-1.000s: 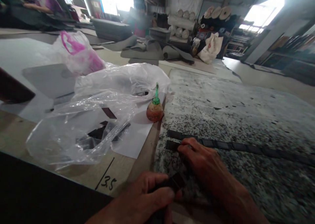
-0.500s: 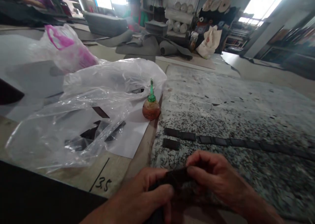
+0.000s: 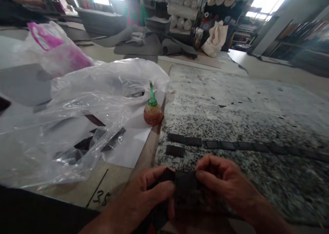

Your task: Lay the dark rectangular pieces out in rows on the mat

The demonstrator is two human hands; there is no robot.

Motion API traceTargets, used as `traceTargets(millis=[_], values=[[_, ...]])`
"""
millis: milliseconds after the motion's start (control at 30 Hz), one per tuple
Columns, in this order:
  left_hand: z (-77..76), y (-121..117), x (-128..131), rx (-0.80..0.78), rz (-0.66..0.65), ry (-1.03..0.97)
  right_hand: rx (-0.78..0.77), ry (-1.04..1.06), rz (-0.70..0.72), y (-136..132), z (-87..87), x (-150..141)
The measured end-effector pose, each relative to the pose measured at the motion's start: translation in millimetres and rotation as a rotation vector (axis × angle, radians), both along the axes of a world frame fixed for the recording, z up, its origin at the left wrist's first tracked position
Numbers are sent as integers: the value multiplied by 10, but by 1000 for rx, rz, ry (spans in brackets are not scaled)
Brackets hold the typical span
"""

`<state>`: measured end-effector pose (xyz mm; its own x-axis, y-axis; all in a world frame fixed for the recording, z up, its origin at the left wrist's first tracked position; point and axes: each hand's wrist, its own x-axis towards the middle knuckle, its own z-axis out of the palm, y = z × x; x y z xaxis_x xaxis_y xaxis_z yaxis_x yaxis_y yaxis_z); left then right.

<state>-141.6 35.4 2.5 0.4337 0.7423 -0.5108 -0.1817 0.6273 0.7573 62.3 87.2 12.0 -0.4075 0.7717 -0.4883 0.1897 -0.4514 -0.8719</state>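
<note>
Between my two hands is a small dark rectangular piece (image 3: pixel 185 179), perhaps fabric or leather. My left hand (image 3: pixel 151 192) is closed with its thumb on top, gripping dark material (image 3: pixel 160 215) that hangs below the palm and meets the piece. My right hand (image 3: pixel 223 184) pinches the piece's right edge between thumb and fingertips. Just beyond my hands, a row of similar dark rectangles (image 3: pixel 227 145) lies on the speckled board (image 3: pixel 200 90). One single dark rectangle (image 3: pixel 174 151) sits in front of the row's left end.
A round bottle (image 3: pixel 153 114) with a green nozzle stands by the board's left edge. Clear plastic bags (image 3: pixel 110 79) with dark scraps spread over the left side, near a pink-and-white bag (image 3: pixel 59 50). Another person (image 3: pixel 133 11) is across the table, with fabric rolls (image 3: pixel 183 12) behind.
The dark piece between my hands has turned flatter and shows more of its face. Both hands keep their grip. The whole view has shifted slightly, moving the bottle and bags leftward.
</note>
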Motion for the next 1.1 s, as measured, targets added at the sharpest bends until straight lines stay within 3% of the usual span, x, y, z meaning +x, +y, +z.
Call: traceTargets(millis=[233, 400, 467, 567, 667, 733, 1100], values=[[-16, 29, 70, -35, 57, -191, -24, 5, 24, -10, -38, 27], [-1, 46, 80, -17, 100, -45, 3, 29, 42, -16, -47, 88], [-18, 51, 28, 27, 100, 113, 158, -21, -43, 37, -58, 143], [-17, 54, -51, 47, 99, 228, 572, -225, -167, 156, -98, 228], [16, 54, -76, 9, 91, 263, 1009, -393, -67, 247, -175, 272], [27, 52, -64, -10, 93, 271, 1186, -438, 29, 265, -236, 279], [6, 91, -15, -47, 50, 256, 1461, -659, 328, 210, -365, 440]])
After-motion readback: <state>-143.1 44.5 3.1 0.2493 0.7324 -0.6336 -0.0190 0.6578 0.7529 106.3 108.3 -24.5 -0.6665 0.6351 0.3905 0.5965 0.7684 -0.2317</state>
